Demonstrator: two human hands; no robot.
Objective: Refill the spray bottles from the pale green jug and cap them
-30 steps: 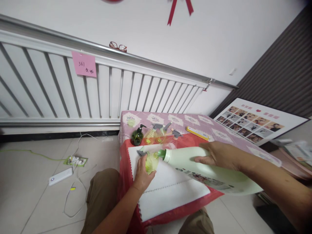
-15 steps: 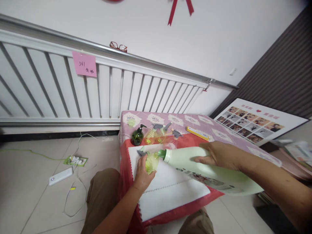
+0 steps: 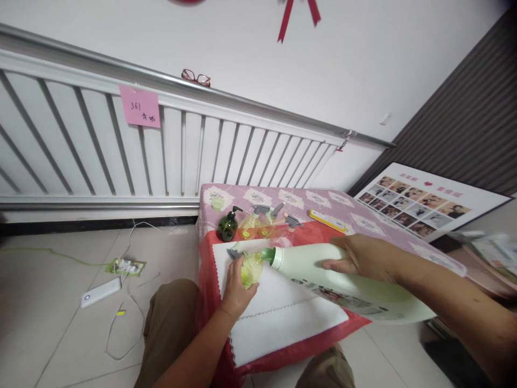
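My left hand (image 3: 238, 291) is wrapped round a small clear yellow-green bottle (image 3: 251, 270), tilted above a white cloth (image 3: 283, 328). With my right hand (image 3: 365, 257) I grip a large pale-green jug (image 3: 315, 264) that lies nearly on its side. The jug's green spout (image 3: 267, 255) meets the mouth of the small bottle; whether liquid is flowing I cannot tell. A grey spray head (image 3: 234, 253) rests on the cloth just behind my left fingers.
Behind the cloth stand a dark green pump bottle (image 3: 228, 226) and several spray bottles (image 3: 251, 223). A yellow box (image 3: 327, 221) lies to their right. Below the table's left side, a power strip (image 3: 126, 267), cables and a white power bank (image 3: 100, 292) occupy the floor.
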